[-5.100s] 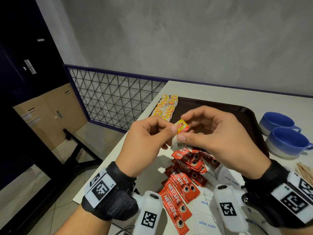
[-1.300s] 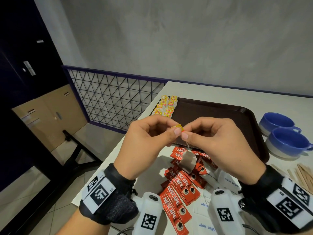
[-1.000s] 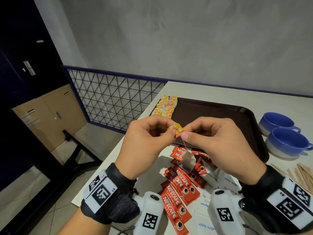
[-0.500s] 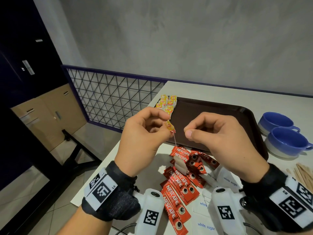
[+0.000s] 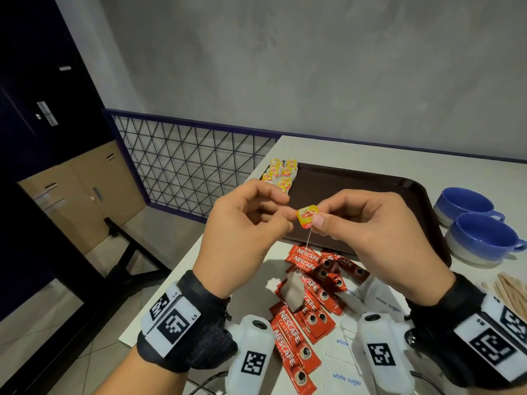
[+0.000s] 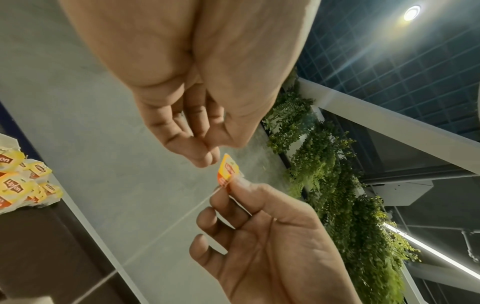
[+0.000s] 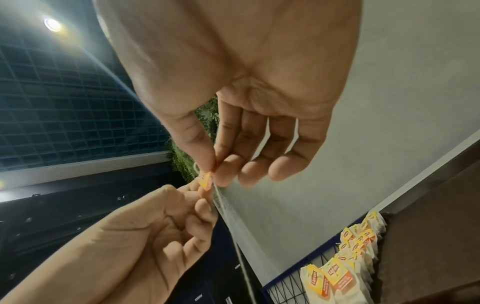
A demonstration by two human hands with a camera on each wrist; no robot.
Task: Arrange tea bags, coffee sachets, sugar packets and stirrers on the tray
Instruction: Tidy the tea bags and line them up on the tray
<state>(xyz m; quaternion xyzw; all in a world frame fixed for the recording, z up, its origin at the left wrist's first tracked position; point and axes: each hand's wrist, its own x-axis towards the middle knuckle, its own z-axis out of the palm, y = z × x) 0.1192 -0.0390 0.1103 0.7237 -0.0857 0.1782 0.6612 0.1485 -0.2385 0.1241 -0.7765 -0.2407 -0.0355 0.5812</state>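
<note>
Yellow and red, the Lipton tag (image 5: 306, 216) sits pinched between my two hands, held up in the air above the near rim of the brown tray (image 5: 370, 195). My right hand (image 5: 376, 238) clamps the tag's lower corner between thumb and forefinger, the other fingers loosely curled below; my left hand (image 5: 245, 232) has its fingertips drawn together at the tag's other edge (from the left wrist view they seem just at its rim, and I cannot tell how firm that hold is). A thin string (image 5: 308, 238) drops from the tag toward me, and the tea bag (image 5: 293, 292) hangs at its end, over the pile of red Nescafe coffee sachets (image 5: 310, 283) that lie on the white table (image 5: 342, 149) just on my side of the tray.

In the tray's far left corner a cluster of tea bags (image 5: 281, 173) lies in two short rows, tags up. White sugar packets (image 5: 346, 379) are spread on the table nearer to me than the sachets, well short of the tray. To the right of the tray stand two blue cups (image 5: 479, 238), one touching the other, and nearer me than the cups lie the wooden stirrers (image 5: 510, 292), off the tray.
</note>
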